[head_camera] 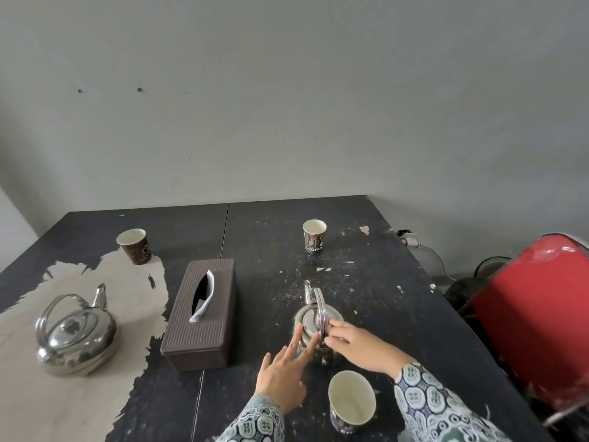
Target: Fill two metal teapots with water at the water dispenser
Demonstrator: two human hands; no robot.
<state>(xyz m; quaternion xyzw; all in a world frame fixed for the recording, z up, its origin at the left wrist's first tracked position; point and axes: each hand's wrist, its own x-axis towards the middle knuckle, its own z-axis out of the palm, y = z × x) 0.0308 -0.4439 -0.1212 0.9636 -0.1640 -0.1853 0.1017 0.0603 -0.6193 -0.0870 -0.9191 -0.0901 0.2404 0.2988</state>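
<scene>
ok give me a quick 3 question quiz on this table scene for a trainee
1. True or false: both hands are at the same teapot.
2. How many paper cups stand on the table? A) two B) three C) four
3. Fill in: the tissue box lies between the two ____.

Key
1. True. The right hand has its fingers at the handle of the right teapot, and the left hand reaches its open fingers to the pot's side. The left teapot is untouched.
2. B. One far left cup, one far cup, one near cup.
3. Teapots. The tissue box lies on the table between them.
</scene>
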